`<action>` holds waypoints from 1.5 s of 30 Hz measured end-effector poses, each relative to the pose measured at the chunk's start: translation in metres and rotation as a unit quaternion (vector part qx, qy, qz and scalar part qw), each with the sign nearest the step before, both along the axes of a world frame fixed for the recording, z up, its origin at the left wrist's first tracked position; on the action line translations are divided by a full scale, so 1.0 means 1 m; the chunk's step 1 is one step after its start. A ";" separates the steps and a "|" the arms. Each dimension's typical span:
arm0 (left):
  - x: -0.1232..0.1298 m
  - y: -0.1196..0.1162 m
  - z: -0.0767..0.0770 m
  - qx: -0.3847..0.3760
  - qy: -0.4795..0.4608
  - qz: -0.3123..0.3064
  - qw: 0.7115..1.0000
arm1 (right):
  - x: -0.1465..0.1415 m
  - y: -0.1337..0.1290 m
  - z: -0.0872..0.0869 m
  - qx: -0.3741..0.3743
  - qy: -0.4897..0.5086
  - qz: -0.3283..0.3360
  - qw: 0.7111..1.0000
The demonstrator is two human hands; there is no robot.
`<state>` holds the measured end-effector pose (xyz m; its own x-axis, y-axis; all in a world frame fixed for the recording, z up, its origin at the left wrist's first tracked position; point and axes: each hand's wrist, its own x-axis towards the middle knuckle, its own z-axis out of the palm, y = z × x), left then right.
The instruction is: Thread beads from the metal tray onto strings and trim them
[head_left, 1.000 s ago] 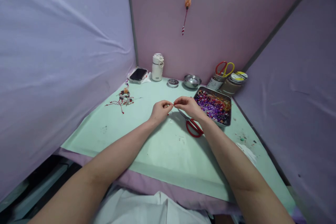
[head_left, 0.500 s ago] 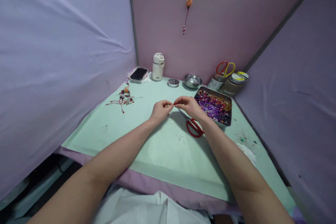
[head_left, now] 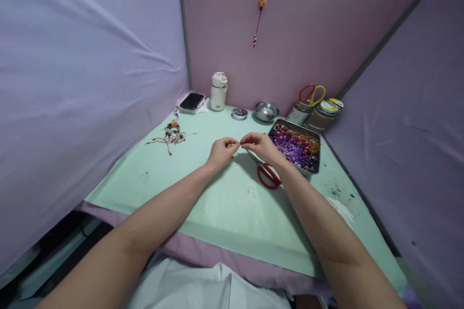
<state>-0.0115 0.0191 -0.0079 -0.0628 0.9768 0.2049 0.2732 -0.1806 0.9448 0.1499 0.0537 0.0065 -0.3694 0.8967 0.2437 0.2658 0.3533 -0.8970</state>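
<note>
A small red piece (head_left: pixel 240 143) sits above the middle of the table (head_left: pixel 213 212), between the meeting fingertips of the two hands; it is too tiny to make out its form. The left hand (head_left: pixel 222 151) pinches it from the left, thumb and forefinger pressed together, and the right hand (head_left: pixel 261 146) pinches it from the right, its fingers bent narrowly to a point. Scissors (head_left: pixel 267 170) with red handles lie on the near side of the right hand, partly covered by the right forearm. A metal tray (head_left: pixel 308 173) full of purple, red and dark beads (head_left: pixel 292 148) stands just to the right. On the far side are a steel bowl (head_left: pixel 266 112), a round tin (head_left: pixel 239 114) and a white bottle (head_left: pixel 218 92). Beaded red cords (head_left: pixel 174 134) lie to the left.
</note>
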 end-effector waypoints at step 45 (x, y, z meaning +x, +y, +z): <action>-0.002 0.004 0.000 -0.107 -0.109 -0.073 0.986 | -0.001 -0.002 -0.001 0.015 -0.010 0.004 1.000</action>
<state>-0.0135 0.0230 -0.0082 0.0613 0.9981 -0.0106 0.0448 0.0078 0.9990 0.1491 0.0520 0.0057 -0.3811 0.8865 0.2625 0.2802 0.3813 -0.8810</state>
